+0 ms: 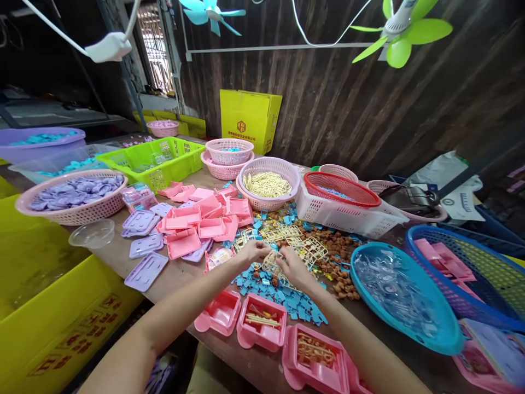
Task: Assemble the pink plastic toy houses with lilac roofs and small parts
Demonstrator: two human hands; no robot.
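Note:
Over the middle of the table, my left hand and my right hand work close together, fingers pinched. Between them is a small cream plastic frame, gripped at its edges; my fingers partly cover it. More cream frames lie just beyond, loosely piled. Small blue plastic pieces spread under and in front of my hands. Brown plastic pieces are heaped to the right. Along the near edge stand pink open cases; one pink case contains cream sticks, and another contains tan frames.
Pink trays and purple panels are stacked left. A purple basket of cream sticks stands behind. At right are a turquoise basin of clear parts and a blue basket. A yellow carton flanks the table's left side.

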